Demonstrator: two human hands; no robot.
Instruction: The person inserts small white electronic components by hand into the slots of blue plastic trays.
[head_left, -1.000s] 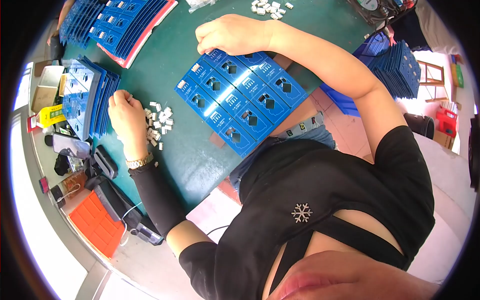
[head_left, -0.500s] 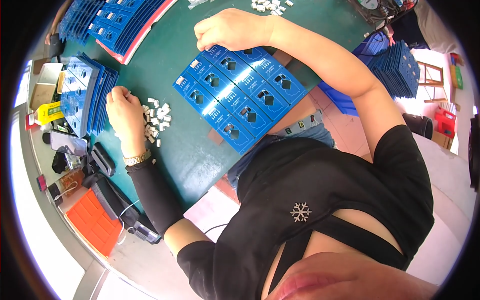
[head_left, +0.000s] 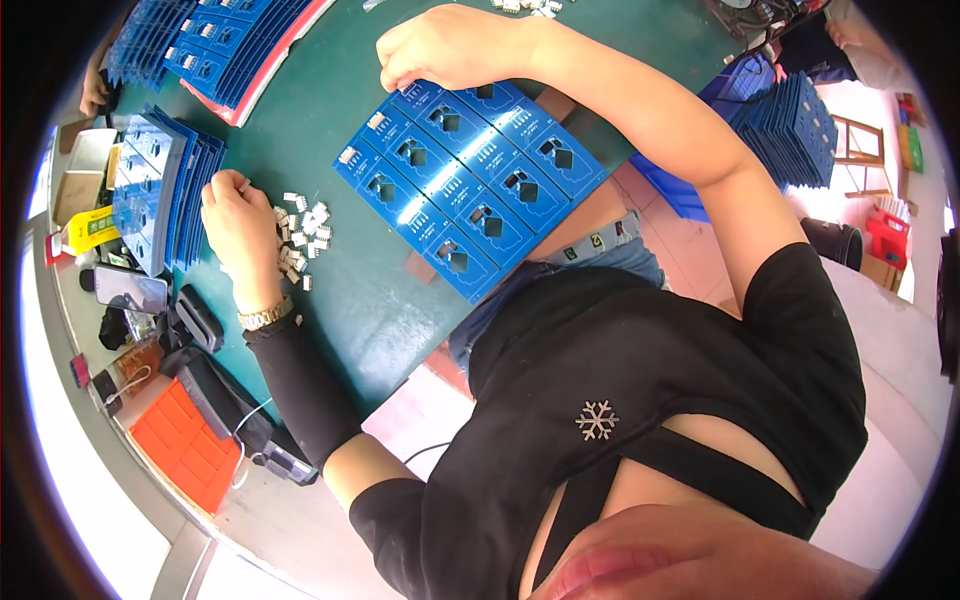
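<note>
A blue circuit board panel (head_left: pixel 455 190) with repeated sections and square cut-outs lies in front of me. Two white connectors stand along its far left edge, one being the corner connector (head_left: pixel 350 157). My right hand (head_left: pixel 445 48) is closed at the panel's far edge, its fingertips down on the board beside those connectors; what they pinch is hidden. Over the table to the left, my left hand (head_left: pixel 240 225) pinches a small white connector (head_left: pixel 245 185) between thumb and forefinger. Right beside it lies a loose pile of white connectors (head_left: pixel 305 235).
Stacks of blue panels stand at the left (head_left: pixel 165 190), far left (head_left: pixel 225 50) and right (head_left: pixel 785 130). More connectors (head_left: pixel 530 6) lie at the far edge. A phone (head_left: pixel 132 289), black case (head_left: pixel 200 318) and orange tray (head_left: pixel 188 445) are at left. Another person's hand (head_left: pixel 95 92) shows far left.
The whole view has shifted slightly, moving the panel and table up and left in the picture. Both hands keep nearly the same places over the panel and by the pile.
</note>
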